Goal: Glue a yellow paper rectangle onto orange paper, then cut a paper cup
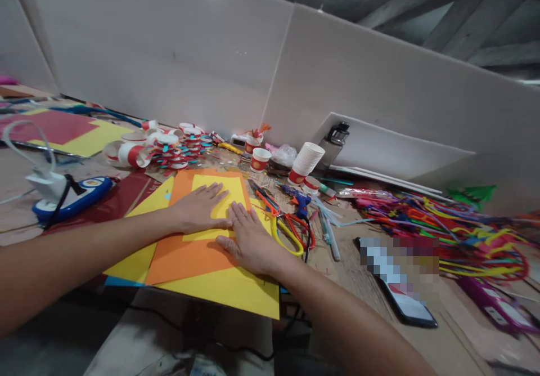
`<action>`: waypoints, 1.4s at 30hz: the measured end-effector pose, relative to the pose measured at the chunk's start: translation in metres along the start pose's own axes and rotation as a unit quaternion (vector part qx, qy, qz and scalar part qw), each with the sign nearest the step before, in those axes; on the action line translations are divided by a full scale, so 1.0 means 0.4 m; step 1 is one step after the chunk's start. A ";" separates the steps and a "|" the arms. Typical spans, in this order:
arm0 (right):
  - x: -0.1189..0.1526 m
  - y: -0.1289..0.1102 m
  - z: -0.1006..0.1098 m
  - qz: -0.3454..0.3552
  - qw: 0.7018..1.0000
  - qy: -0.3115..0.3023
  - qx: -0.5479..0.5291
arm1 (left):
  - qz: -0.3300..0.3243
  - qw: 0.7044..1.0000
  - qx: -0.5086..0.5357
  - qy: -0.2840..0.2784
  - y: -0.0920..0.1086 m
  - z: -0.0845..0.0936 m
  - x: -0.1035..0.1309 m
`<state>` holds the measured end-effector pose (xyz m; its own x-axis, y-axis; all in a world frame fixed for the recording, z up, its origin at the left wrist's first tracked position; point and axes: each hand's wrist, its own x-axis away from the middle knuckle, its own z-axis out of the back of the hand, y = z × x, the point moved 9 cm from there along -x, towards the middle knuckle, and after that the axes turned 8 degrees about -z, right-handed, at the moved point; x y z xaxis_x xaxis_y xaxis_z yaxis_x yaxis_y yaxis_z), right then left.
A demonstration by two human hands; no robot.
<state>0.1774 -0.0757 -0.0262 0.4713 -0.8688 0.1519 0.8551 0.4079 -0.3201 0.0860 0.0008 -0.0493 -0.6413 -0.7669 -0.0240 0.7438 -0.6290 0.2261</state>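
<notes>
Yellow paper (231, 184) under L hand (196, 210) fingers, atop orange sheet (181, 260). L + R hand (253, 241) fingers straight, slightly spread, gripping nothing. Scissors (274, 231) right of R fingers. Even palm pressure prob. best vs. creases/slip.

A light brown, cluttered surface (352, 277). Yellow and orange sheets of paper (181, 260) overlap at its near edge. Left of them sits a blue-and-white power strip (70, 198); behind them are cut red-and-white paper cups (169, 146). A tilted stack of cups (306, 164) stands toward the back. To the right lie yellow-handled scissors (287, 237), a phone (396, 286) and a tangled heap of colourful pipe cleaners (442, 224).
</notes>
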 end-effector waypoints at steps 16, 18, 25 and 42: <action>-0.003 0.025 0.034 0.010 0.995 0.090 -0.029 | -0.071 0.997 0.028 -0.025 -0.007 0.005 -0.042; -0.002 0.022 0.045 0.027 0.992 0.111 -0.048 | -0.078 0.995 0.055 0.027 -0.004 0.041 -0.038; -0.006 0.013 0.081 0.070 0.983 0.140 -0.099 | -0.113 0.973 0.159 0.121 -0.010 0.125 0.009; -0.012 0.018 0.083 0.111 0.973 0.185 -0.081 | -0.218 0.954 0.206 0.018 0.057 0.116 0.032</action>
<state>0.1883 -0.0593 0.0017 0.5044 -0.8182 -0.2760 0.6817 0.5735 -0.4542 0.0861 -0.0175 0.0007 -0.8599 -0.4530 -0.2353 0.2662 -0.7911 0.5507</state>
